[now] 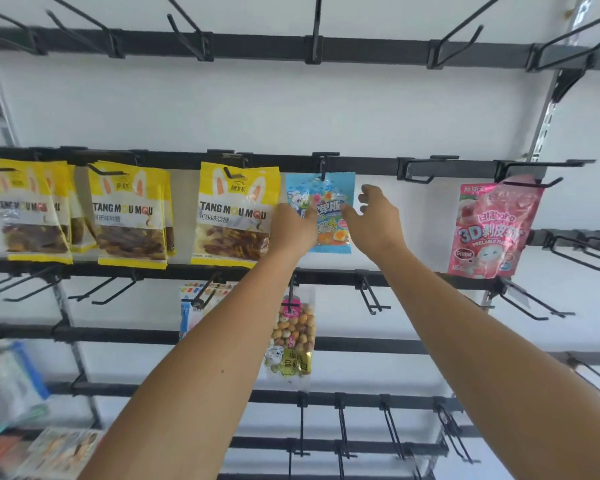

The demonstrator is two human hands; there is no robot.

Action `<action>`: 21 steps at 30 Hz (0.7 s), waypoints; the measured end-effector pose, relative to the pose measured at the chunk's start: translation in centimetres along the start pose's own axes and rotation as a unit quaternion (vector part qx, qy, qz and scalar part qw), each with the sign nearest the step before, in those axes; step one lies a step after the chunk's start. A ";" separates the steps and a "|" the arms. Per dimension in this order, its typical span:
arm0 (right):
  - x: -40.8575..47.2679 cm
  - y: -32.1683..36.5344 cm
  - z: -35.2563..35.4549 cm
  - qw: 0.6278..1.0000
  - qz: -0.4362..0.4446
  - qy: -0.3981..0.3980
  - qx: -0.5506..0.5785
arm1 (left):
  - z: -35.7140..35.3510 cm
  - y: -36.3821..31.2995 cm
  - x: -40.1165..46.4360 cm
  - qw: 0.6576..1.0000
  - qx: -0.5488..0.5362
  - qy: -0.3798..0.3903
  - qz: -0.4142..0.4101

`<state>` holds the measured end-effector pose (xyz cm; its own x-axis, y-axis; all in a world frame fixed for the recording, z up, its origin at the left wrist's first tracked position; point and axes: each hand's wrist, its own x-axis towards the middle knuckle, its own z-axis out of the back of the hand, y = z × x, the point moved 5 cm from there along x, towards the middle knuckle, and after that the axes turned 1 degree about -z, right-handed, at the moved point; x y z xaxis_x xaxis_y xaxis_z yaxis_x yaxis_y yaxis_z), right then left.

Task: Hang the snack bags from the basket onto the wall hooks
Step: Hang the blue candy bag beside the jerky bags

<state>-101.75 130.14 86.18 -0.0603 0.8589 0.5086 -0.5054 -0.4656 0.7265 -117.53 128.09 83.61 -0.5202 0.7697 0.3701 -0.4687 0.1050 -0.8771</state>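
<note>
A blue snack bag (326, 192) hangs from a black wall hook (323, 169) on the middle rail. My left hand (293, 232) grips the bag's left edge, with the thumb across its front. My right hand (376, 220) is at the bag's right edge. Its lower fingertips touch the front of the bag, while its upper fingers are spread loosely off to the right. The lower middle of the bag is hidden behind my hands. The basket is out of view.
Yellow snack bags (236, 213) hang to the left on the same rail, and a pink bag (492, 226) hangs to the right. An empty hook (416, 173) sits between the blue and pink bags. A bag of nuts (293, 337) hangs on the rail below. Several more empty hooks stand above and below.
</note>
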 end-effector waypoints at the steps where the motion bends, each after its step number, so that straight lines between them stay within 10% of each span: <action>1: -0.9 -0.1 0.3 1.000 0.012 0.004 -0.028 | 0.1 0.1 -0.9 1.000 0.010 0.002 -0.002; 9: -10.7 0.5 3.1 0.973 0.131 0.068 -0.177 | 1.9 0.0 -9.6 0.983 0.152 -0.008 -0.103; 21: -23.6 3.7 -2.9 0.931 0.227 0.184 -0.217 | 12.9 5.2 -22.9 0.866 0.482 0.020 -0.133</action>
<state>-104.67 108.79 75.57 -0.6030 0.6468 0.4669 -0.6519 -0.7369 0.1789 -117.24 102.90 74.45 -0.2863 0.8225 0.4915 -0.9562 -0.2779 -0.0920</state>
